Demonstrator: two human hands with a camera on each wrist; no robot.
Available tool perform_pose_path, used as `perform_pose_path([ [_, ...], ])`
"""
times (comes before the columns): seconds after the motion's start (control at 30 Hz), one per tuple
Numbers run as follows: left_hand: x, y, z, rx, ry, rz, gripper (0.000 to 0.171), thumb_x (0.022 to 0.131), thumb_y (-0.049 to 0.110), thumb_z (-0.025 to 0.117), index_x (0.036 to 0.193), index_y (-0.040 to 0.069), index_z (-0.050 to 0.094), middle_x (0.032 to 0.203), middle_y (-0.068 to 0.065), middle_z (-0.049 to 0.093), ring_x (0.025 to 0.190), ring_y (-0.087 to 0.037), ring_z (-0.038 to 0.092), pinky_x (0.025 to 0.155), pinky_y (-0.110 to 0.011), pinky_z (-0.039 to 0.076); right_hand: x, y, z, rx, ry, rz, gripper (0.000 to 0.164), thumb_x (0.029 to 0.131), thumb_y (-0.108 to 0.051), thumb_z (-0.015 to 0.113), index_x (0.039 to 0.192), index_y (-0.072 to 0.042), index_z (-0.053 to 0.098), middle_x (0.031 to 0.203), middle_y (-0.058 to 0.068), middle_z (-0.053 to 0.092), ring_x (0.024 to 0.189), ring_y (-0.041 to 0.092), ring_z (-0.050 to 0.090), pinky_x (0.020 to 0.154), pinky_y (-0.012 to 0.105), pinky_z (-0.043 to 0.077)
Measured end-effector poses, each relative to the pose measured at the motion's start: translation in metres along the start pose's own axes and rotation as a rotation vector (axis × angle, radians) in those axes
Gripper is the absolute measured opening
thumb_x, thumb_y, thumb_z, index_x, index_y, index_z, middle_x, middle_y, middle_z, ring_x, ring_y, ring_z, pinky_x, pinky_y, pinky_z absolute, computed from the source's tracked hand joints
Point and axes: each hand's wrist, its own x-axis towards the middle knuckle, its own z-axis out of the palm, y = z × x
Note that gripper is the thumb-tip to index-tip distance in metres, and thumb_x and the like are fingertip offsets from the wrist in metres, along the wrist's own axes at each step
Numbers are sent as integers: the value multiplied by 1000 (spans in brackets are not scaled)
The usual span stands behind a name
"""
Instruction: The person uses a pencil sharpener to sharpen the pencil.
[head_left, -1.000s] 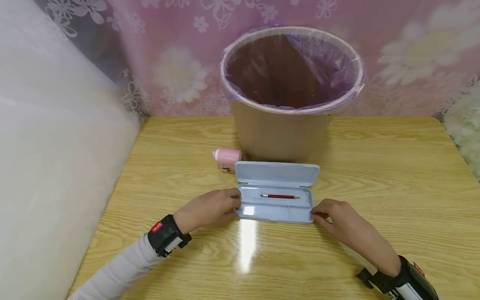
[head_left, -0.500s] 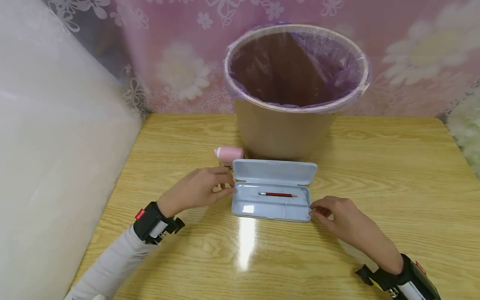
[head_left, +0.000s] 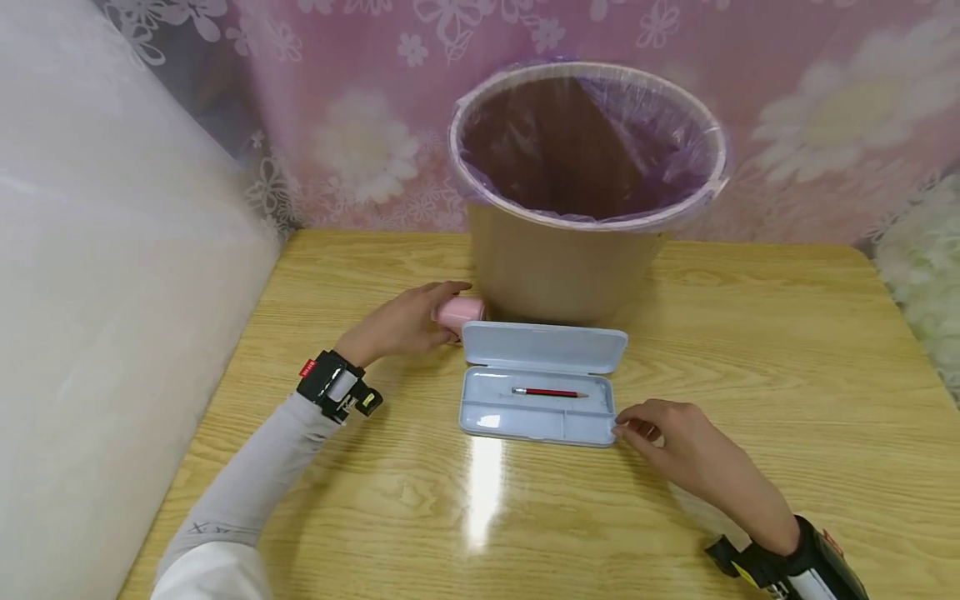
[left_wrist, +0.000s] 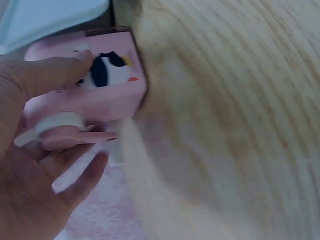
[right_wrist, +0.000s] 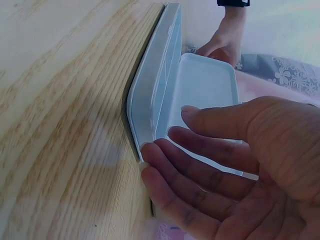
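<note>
At the left, my left hand (head_left: 405, 321) is round a pink hand-crank pencil sharpener (head_left: 461, 313). In the left wrist view its thumb lies on the penguin picture, the fingers on the far side behind the crank (left_wrist: 60, 137). A pale blue pencil case (head_left: 517, 425) lies on the table with its lid (head_left: 543, 346) raised. In its rear compartment is a short red and black pencil (head_left: 551, 392). My right hand (head_left: 678, 433) has its loosely bent fingertips right at the case's right end; in the right wrist view the thumb stands apart from the fingers.
A large beige bin (head_left: 566, 271) with a purple liner stands just behind the case and sharpener. The wooden table (head_left: 375, 500) ends at a pink flowered curtain (head_left: 360, 108) at the back. A white surface (head_left: 112, 292) slopes along the left side.
My left hand has left the pencil case's left end and moved back to the pencil sharpener, which it now holds. The right hand stays at the case's right end.
</note>
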Motion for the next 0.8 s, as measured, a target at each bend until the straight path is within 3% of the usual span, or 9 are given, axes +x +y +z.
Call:
perform_pose_path([
  [0.13,6,-8,5,-88,-16,-21,57,82,24,86,132,14,60,116,-5,69,100,-23,64,89,-41,53,-1,1,-1,-1,-6,7,7,94,-16,73,99,-13,77,84,-12,70,73,-1,62,64,27,55],
  [0.23,4,-10,0,-85,11,-51,55,81,26,87,128,12,62,112,-5,69,95,-22,64,86,-41,53,-1,2,-2,-12,-8,16,8,93,-15,72,100,-13,77,84,-12,70,74,-1,62,64,26,55],
  [0.33,-4,-11,-10,-46,51,-99,57,83,29,85,131,10,61,114,-7,70,95,-24,65,84,-43,54,0,0,-4,-22,4,17,10,93,-15,73,102,-12,77,85,-12,71,74,0,63,63,26,54],
  [0.47,-26,-3,-30,28,149,-168,59,84,30,83,133,9,60,116,-12,71,93,-27,68,77,-46,55,-1,-11,-6,-17,53,23,19,94,-17,73,112,-10,74,90,-10,72,77,5,65,63,26,54],
  [0.6,-49,25,-47,110,255,-154,60,82,34,84,131,8,61,107,-10,73,79,-24,64,65,-41,52,-1,-31,-8,6,155,-48,33,91,-14,76,123,-11,70,93,-11,72,79,4,65,62,22,53],
  [0.7,-60,59,-51,176,332,-67,61,83,42,82,131,8,62,94,-5,72,67,-18,59,57,-33,47,3,-49,-8,43,254,-173,45,86,-6,79,129,-12,67,95,-10,72,78,3,65,65,16,51],
  [0.8,-61,95,-42,181,419,40,63,83,46,80,129,5,64,86,-3,71,63,-14,59,53,-29,47,9,-68,-5,83,349,-294,46,93,-15,74,137,-9,62,103,-4,74,83,7,70,74,13,53],
])
